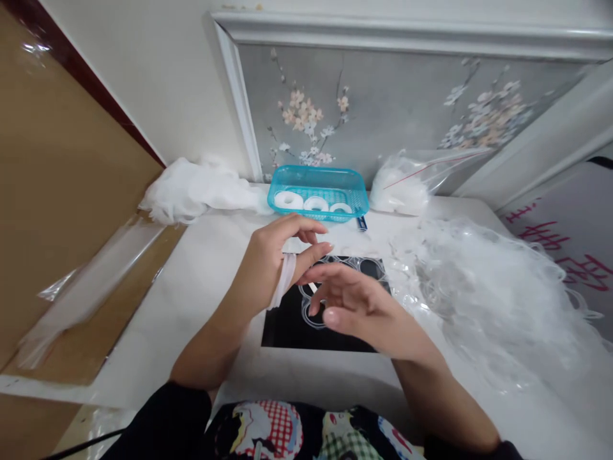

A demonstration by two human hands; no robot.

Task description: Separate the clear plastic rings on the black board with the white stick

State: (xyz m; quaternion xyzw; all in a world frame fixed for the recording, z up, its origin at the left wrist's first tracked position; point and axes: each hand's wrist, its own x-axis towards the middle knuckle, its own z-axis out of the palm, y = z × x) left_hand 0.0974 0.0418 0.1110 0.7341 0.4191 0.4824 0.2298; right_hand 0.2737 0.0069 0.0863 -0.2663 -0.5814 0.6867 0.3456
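Note:
My left hand point(275, 259) is raised over the white table point(191, 300), fingers curled, with a white band point(286, 278) wrapped round its thumb side. My right hand point(357, 306) hovers just beside it, fingers spread and bent, fingertips near the band; I cannot make out anything in it. Under both hands lies a black mat point(292, 326) with several clear plastic rings point(316, 316) on it.
A turquoise basket point(318, 176) holding three white rolls point(313, 203) stands at the table's back edge. A big heap of clear plastic rings point(488, 300) fills the right side. A filled clear bag point(402, 185) and white fluffy material point(191, 188) lie at the back. Floral panel behind.

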